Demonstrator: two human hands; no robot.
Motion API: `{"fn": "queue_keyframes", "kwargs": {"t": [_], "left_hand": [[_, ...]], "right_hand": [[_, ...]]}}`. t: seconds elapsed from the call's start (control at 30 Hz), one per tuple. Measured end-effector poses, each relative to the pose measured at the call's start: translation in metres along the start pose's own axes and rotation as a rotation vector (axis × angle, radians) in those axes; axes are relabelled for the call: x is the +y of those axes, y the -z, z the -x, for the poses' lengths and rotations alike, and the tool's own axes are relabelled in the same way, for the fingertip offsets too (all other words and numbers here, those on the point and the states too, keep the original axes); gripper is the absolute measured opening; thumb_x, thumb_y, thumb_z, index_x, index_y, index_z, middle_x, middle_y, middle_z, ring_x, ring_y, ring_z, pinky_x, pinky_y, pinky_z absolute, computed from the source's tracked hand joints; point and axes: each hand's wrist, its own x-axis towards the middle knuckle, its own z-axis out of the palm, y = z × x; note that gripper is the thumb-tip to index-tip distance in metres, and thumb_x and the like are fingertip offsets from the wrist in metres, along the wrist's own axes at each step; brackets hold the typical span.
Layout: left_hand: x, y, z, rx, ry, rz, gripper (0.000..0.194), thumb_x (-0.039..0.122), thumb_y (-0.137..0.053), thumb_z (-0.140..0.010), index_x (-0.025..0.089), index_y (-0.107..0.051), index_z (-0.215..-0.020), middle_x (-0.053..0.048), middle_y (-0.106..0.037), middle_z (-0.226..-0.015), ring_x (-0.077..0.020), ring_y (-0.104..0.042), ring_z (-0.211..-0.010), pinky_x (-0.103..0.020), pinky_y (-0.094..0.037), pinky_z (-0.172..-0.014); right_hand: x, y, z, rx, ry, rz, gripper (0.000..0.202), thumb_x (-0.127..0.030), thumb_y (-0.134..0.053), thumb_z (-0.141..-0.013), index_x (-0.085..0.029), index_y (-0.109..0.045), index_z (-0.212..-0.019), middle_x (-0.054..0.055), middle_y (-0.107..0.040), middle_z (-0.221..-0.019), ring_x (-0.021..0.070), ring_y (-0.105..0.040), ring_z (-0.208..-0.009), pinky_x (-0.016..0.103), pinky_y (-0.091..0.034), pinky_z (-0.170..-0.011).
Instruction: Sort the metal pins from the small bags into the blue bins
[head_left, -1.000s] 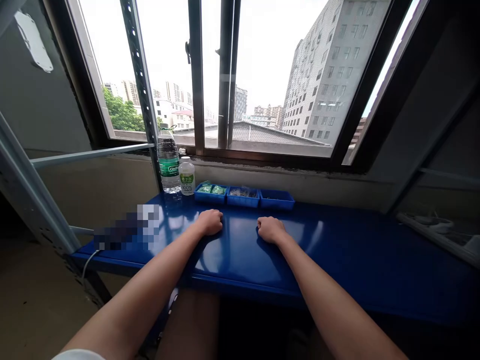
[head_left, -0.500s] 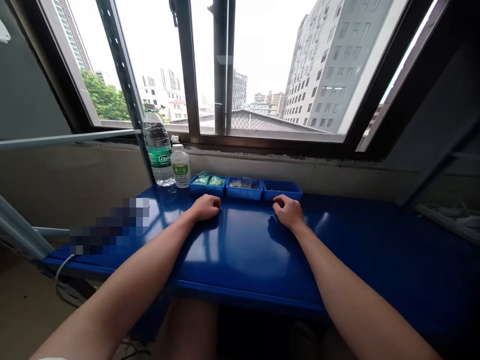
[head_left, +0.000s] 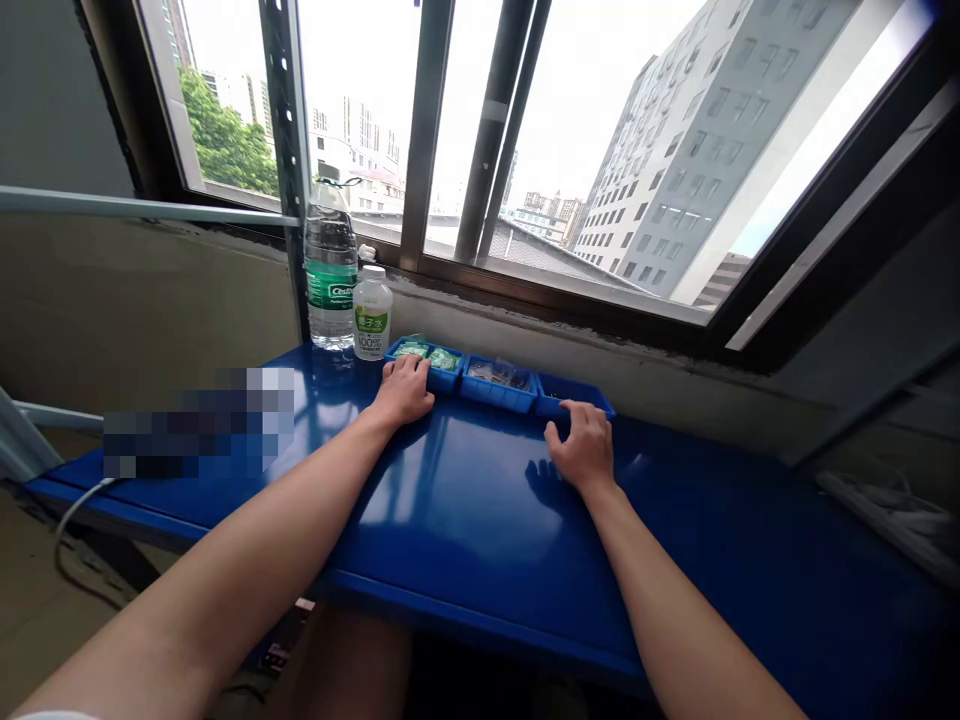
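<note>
My left hand (head_left: 406,390) is at the front edge of the left blue bin (head_left: 448,381), fingers stretched toward the green-and-white packets (head_left: 444,359) inside. Whether the fingertips touch the bin or a packet, I cannot tell. My right hand (head_left: 583,442) hovers in front of the right blue bin (head_left: 553,407), its thumb apart from its curved fingers and nothing between them. Between them stands the middle blue bin (head_left: 498,396), holding clear bags of small dark pieces (head_left: 499,374). Most of the right bin's inside is dark or hidden.
A large water bottle (head_left: 331,270) and a smaller white bottle (head_left: 373,313) stand left of the bins on the blue table (head_left: 465,510). A grey metal post (head_left: 289,160) rises behind them. A power strip (head_left: 889,515) lies at the far right. The left end is blurred out.
My left hand has gone from a loose fist on the table to stretched fingers at the left bin. My right hand's fingers have opened out near the right bin. The view has tilted.
</note>
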Motion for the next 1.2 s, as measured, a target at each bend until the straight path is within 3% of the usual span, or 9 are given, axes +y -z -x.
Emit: {"fn": "queue_keyframes", "kwargs": {"t": [0.07,0.13,0.33,0.4,0.53,0.63,0.77,0.97,1.2], "left_hand": [[0.003,0.003,-0.001,-0.001,0.025,-0.012,0.053,0.026,-0.051,-0.075,0.014,-0.053,-0.127,-0.016,-0.049,-0.134,-0.0319,-0.038,-0.127,-0.044,-0.029,-0.103],[0.006,0.011,-0.002,0.006,0.06,-0.028,0.044,0.03,-0.052,-0.075,0.015,-0.06,-0.116,-0.017,-0.054,-0.124,-0.0326,-0.045,-0.119,-0.045,-0.033,-0.098],[0.003,0.045,-0.005,0.105,0.142,0.041,0.044,0.05,-0.044,-0.082,0.016,-0.068,-0.068,-0.01,-0.064,-0.082,-0.0263,-0.059,-0.087,-0.042,-0.037,-0.093],[-0.006,0.05,-0.006,0.223,0.235,0.064,0.04,0.044,-0.043,-0.084,0.016,-0.069,-0.073,-0.01,-0.064,-0.084,-0.0257,-0.06,-0.089,-0.039,-0.04,-0.09],[-0.031,0.041,-0.013,0.344,0.437,0.183,0.035,0.035,-0.048,-0.08,0.015,-0.067,-0.102,-0.013,-0.062,-0.109,-0.0296,-0.056,-0.107,-0.037,-0.043,-0.093],[-0.051,0.024,-0.021,0.193,0.57,0.401,0.05,0.028,-0.053,-0.077,0.01,-0.057,-0.123,-0.016,-0.06,-0.122,-0.032,-0.053,-0.117,-0.039,-0.04,-0.099],[-0.068,0.014,-0.025,-0.012,0.572,0.594,0.039,0.021,-0.055,-0.069,0.012,-0.067,-0.105,-0.012,-0.07,-0.104,-0.028,-0.062,-0.101,-0.032,-0.047,-0.088],[-0.067,0.04,-0.013,-0.214,0.639,0.884,0.035,0.017,-0.059,-0.05,0.014,-0.066,-0.085,-0.006,-0.066,-0.075,-0.0193,-0.059,-0.062,-0.026,-0.044,-0.049],[-0.057,0.059,-0.002,-0.423,0.667,0.792,0.021,0.035,-0.06,-0.058,0.017,-0.056,-0.068,-0.002,-0.056,-0.063,-0.0167,-0.054,-0.056,-0.025,-0.043,-0.046]], "right_hand": [[-0.003,0.0,0.001,-0.234,0.005,0.003,0.029,-0.035,-0.048,-0.083,-0.018,-0.063,-0.102,0.011,-0.064,-0.101,0.0286,-0.054,-0.102,0.046,-0.038,-0.092],[-0.004,0.0,0.001,-0.36,0.015,-0.007,0.026,-0.035,-0.048,-0.084,-0.018,-0.065,-0.095,0.01,-0.064,-0.1,0.0272,-0.055,-0.1,0.044,-0.039,-0.09],[-0.006,-0.002,-0.005,-0.144,0.016,-0.087,0.025,-0.032,-0.048,-0.085,-0.016,-0.064,-0.096,0.011,-0.063,-0.103,0.0255,-0.055,-0.103,0.036,-0.045,-0.086],[-0.007,-0.003,-0.007,-0.126,0.012,-0.103,0.025,-0.032,-0.048,-0.085,-0.017,-0.064,-0.096,0.011,-0.063,-0.103,0.0258,-0.055,-0.103,0.036,-0.045,-0.087],[-0.012,-0.005,-0.009,-0.375,0.036,-0.122,0.023,-0.031,-0.049,-0.083,-0.018,-0.067,-0.092,0.009,-0.065,-0.098,0.0245,-0.057,-0.097,0.035,-0.046,-0.082],[-0.013,-0.003,-0.011,-0.332,-0.001,-0.183,0.022,-0.03,-0.05,-0.082,-0.018,-0.068,-0.088,0.009,-0.066,-0.096,0.0232,-0.058,-0.096,0.034,-0.045,-0.083],[-0.01,0.002,-0.012,-0.3,-0.042,-0.313,0.019,-0.028,-0.052,-0.079,-0.018,-0.068,-0.079,0.007,-0.068,-0.087,0.0205,-0.061,-0.084,0.032,-0.046,-0.077],[-0.014,0.012,-0.012,-0.367,-0.079,-0.431,0.018,-0.027,-0.053,-0.077,-0.019,-0.067,-0.069,0.004,-0.068,-0.075,0.0183,-0.061,-0.072,0.029,-0.044,-0.066],[-0.034,0.018,-0.005,-0.563,0.001,-0.625,0.031,-0.043,-0.052,-0.084,-0.017,-0.067,-0.074,0.004,-0.067,-0.07,0.0163,-0.058,-0.063,0.028,-0.041,-0.059]]}}
